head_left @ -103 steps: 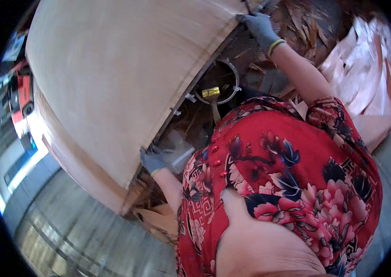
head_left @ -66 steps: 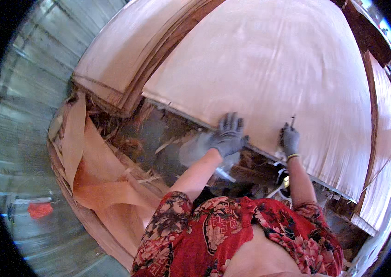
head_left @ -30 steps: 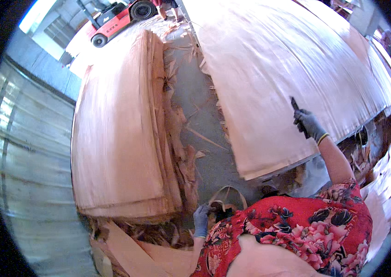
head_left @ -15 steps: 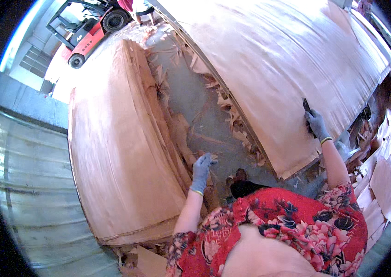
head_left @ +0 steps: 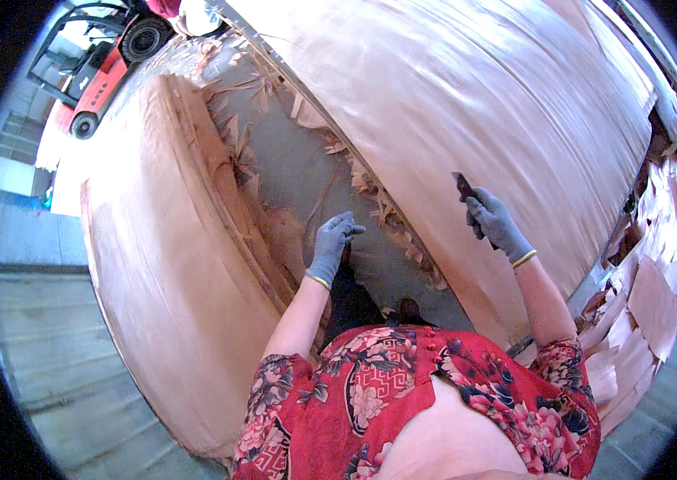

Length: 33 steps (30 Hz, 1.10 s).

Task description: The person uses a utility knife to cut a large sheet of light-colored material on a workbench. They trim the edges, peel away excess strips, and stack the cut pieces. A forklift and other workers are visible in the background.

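Note:
My right hand [head_left: 497, 222], in a grey glove, is closed around the handle of a dark knife [head_left: 464, 189]. The knife's pointed tip faces away from me, over the wide pale wood veneer sheet [head_left: 466, 104] on the right-hand stack. My left hand [head_left: 330, 250], gloved too, hovers above the gap between two stacks. Its fingers are loosely bent and a little apart, and I see nothing in them. Nearest to it on the left is the ragged edge of a second veneer stack [head_left: 170, 272].
Torn veneer strips [head_left: 254, 88] litter the grey floor [head_left: 290, 152] between the stacks. A heap of veneer scraps [head_left: 646, 296] lies to the right. At the far left stands a red forklift [head_left: 98, 84], with a person [head_left: 194, 16] partly visible beside it.
My view has shifted, and I stand farther forward between the stacks. The right hand with the knife has come inward toward my middle. My left hand has moved slightly forward.

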{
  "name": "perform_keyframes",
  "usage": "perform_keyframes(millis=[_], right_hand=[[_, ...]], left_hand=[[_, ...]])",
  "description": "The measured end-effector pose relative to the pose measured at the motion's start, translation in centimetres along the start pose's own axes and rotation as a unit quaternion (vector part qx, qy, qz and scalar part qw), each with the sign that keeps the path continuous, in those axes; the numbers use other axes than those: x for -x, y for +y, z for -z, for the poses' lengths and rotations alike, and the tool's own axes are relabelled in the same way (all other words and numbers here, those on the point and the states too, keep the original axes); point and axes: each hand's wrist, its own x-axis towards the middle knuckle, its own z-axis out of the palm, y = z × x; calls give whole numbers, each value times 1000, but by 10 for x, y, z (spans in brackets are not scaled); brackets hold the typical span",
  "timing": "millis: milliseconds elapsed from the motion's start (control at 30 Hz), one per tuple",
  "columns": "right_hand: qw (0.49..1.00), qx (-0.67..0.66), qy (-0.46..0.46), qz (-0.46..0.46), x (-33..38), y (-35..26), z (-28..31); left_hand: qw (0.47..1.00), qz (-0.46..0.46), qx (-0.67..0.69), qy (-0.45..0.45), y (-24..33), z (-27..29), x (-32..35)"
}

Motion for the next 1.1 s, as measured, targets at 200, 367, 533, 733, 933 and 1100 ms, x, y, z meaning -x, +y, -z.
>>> perform_keyframes(millis=[200, 367, 533, 733, 933, 1100], right_hand=[[998, 51, 4, -22, -94, -59, -65], [966, 250, 6, 65, -193, -105, -131], [938, 333, 31, 89, -268, -132, -170], [868, 478, 17, 137, -287, -147, -179], [847, 513, 9, 141, -281, -165, -194], [785, 606, 2, 133, -293, -164, -200]], left_hand=[[999, -37, 36, -2, 52, -1, -108], [995, -68, -69, -37, 72, -2, -158], [972, -57, -217, -68, 87, -18, -148], [987, -46, -135, -76, 80, -24, -132], [988, 4, -118, -99, 78, -24, -122], [990, 22, 23, -137, 60, -23, -125]])
